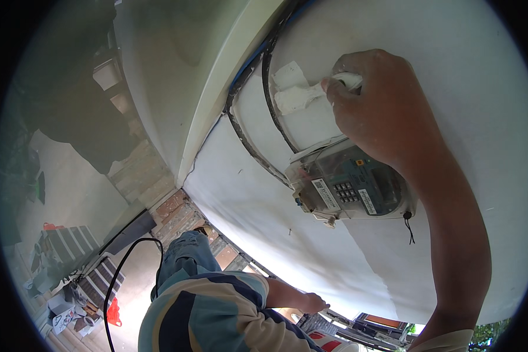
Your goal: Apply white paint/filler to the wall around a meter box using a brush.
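Note:
My right hand (374, 97) reaches up to a white wall (325, 268) and grips a paintbrush (297, 97) coated in white. The brush head lies against the wall beside a paler, square-edged patch (289, 75). Just below that hand is an electricity meter (354, 185) in a clear case, with a keypad, a small display and printed labels. My right forearm passes in front of its right end. Lower down, my left hand (315, 302) is small in view near the wall's bottom edge; whether it holds anything cannot be made out.
Black cables (270, 83) and a blue one curve down the wall to the meter. At left stands a glossy panel (88, 189) with reflections. A red plastic bag (114, 313), boxes (61, 306) and a looping black cord (114, 281) are below. A white-and-red container (330, 342) sits at the bottom.

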The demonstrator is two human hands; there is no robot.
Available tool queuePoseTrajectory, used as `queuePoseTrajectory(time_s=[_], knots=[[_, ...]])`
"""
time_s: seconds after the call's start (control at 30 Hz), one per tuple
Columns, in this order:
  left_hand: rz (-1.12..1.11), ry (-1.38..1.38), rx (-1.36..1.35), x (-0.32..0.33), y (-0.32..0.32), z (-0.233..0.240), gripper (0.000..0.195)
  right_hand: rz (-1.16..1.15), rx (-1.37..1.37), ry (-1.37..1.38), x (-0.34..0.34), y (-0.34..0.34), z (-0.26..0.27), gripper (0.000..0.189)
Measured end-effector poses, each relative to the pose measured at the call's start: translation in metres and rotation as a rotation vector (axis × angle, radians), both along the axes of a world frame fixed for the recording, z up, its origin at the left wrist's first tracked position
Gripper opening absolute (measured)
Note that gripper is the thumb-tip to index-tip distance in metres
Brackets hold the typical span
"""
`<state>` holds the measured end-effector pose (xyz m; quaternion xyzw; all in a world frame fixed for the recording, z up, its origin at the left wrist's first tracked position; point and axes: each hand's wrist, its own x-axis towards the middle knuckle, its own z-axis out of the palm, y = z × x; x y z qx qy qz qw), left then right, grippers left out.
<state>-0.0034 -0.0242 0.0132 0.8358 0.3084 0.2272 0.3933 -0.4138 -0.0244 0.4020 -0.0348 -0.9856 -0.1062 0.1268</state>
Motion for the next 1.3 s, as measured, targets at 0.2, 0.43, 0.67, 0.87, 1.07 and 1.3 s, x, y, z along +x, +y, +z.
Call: queuePoseTrajectory(time_s=[0.2, 0.43, 0.67, 0.87, 1.07, 1.3], knots=[[-0.029, 0.017, -0.028, 0.002, 0.006, -0.009, 0.056, -0.036, -0.02, -0.049, 0.0, 0.0, 0.002, 0.018], [-0.263, 0.246, 0.202, -0.034, -0.007, 0.01, 0.037, -0.146, -0.069, -0.161, 0.008, -0.002, 0.009, 0.023], [-0.293, -0.214, -0.329, -0.274, -0.071, 0.105, 0.037, -0.087, -0.071, -0.143, 0.011, -0.004, 0.012, 0.023], [1.015, -0.989, -0.249, -0.44, -0.156, 0.171, 0.024, -0.154, -0.026, -0.159, 0.015, -0.001, 0.016, 0.029], [1.881, -0.617, 0.486, -0.504, -0.091, 0.163, 0.028, -0.158, -0.013, -0.19, 0.009, -0.01, 0.02, 0.031], [1.993, -0.426, 0.474, -0.505, -0.051, 0.186, 0.035, -0.11, -0.028, -0.146, 0.009, -0.005, 0.014, 0.03]])
